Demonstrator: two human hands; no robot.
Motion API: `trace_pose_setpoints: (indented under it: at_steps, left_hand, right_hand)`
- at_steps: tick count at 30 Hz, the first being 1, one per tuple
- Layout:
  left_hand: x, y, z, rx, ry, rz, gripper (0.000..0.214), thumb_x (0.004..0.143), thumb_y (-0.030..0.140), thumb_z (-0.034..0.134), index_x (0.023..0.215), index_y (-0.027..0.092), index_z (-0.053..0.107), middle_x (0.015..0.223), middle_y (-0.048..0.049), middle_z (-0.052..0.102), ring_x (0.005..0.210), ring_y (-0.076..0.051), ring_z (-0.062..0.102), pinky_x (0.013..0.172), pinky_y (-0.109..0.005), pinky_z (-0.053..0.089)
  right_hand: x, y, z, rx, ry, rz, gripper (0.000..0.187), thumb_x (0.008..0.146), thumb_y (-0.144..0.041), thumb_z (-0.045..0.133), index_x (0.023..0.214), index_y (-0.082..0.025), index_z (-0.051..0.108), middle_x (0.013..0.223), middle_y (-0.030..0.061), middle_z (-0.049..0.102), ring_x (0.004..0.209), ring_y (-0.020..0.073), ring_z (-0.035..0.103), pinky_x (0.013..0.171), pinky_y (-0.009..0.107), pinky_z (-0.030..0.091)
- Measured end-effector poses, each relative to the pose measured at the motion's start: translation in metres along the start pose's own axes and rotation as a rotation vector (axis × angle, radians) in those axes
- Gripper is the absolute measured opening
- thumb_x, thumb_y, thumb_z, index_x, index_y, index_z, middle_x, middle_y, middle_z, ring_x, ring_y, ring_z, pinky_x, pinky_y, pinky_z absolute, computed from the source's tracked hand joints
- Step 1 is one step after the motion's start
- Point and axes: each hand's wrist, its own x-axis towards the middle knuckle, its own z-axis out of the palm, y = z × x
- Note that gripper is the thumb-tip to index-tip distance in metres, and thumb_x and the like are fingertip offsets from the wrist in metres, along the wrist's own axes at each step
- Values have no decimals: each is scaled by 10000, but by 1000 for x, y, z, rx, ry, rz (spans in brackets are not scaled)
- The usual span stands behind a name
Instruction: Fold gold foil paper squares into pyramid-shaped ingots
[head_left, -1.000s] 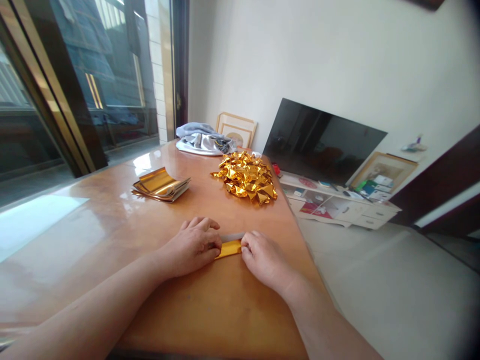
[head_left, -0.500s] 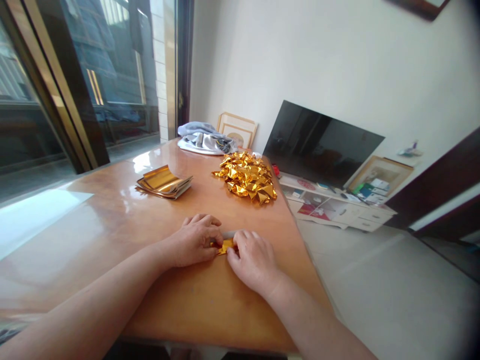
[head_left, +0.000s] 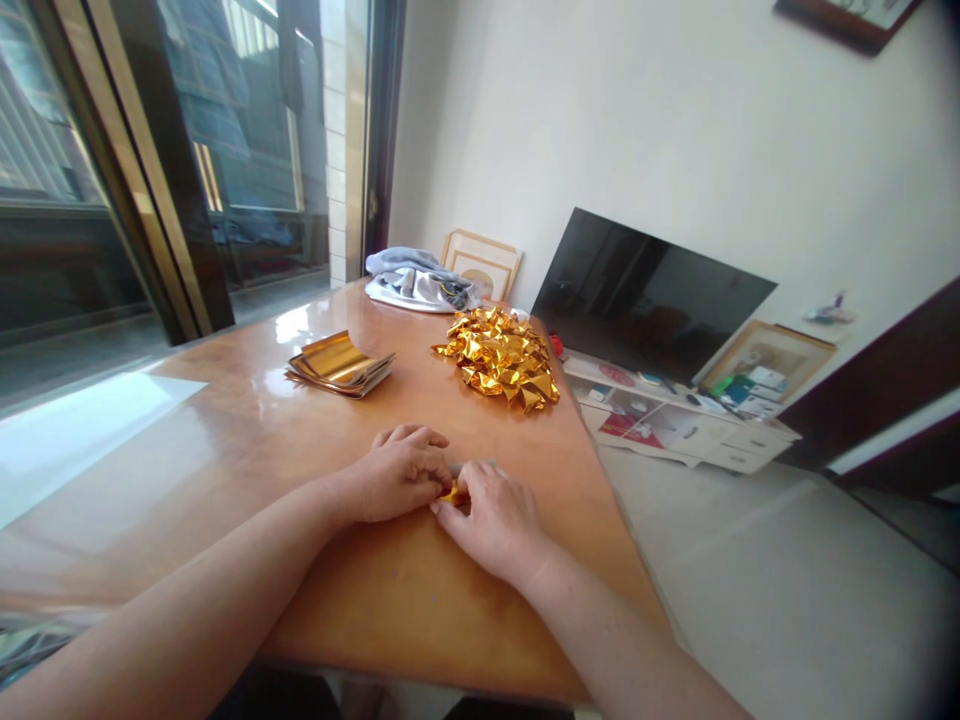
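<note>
Left hand (head_left: pixel 400 475) and right hand (head_left: pixel 491 522) close on one gold foil strip (head_left: pixel 452 493), fingertips pinching it together on the bench (head_left: pixel 187 440); only a small tip shows, long axis hidden. Less foil shows than earlier, when it lay crosswise. Ahead: one foil stack (head_left: pixel 339 364), one crumpled gold heap (head_left: pixel 499 358).

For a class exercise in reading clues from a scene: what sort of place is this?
Probably a living room in a home: a flat black television leans against the white wall behind a low white drawer cabinet, and a wood-framed picture stands near it.
</note>
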Motion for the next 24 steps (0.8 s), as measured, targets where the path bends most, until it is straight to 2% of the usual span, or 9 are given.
trace_pose_setpoints:
  at_steps: [5, 16, 20, 24]
  left_hand:
    - [0, 1, 0, 13, 2, -23, 184, 809, 274, 672, 937, 360, 772, 1341, -14, 578, 1317, -309, 433, 1102, -497, 318]
    - [1, -1, -1, 21, -35, -26, 190, 813, 281, 670, 942, 383, 765, 1353, -12, 570, 1336, -308, 429, 1116, -524, 290]
    - [1, -2, -1, 16, -26, -22, 192, 790, 275, 689, 948, 358, 759, 1357, -23, 561, 1335, -316, 421, 1113, -511, 291]
    - [0, -1, 0, 3, -9, -26, 173, 778, 281, 702, 932, 334, 762, 1313, -30, 573, 1287, -306, 450, 1090, -470, 314]
  right_hand:
    - [2, 15, -9, 34, -102, 103, 249, 920, -485, 612, 897, -238, 590, 874, -1, 695, 793, 178, 635, 618, 290, 297]
    - [4, 78, -18, 50, -136, 270, 193, 908, -375, 619, 806, -215, 583, 769, -14, 660, 673, 133, 555, 572, 258, 228]
    - [7, 84, -14, 138, -76, 227, 171, 919, -336, 594, 809, -207, 572, 765, -19, 649, 687, 135, 554, 586, 241, 274]
    - [7, 71, -16, 209, 57, 92, 147, 966, -280, 522, 850, -210, 579, 828, -10, 658, 768, 146, 581, 647, 236, 347]
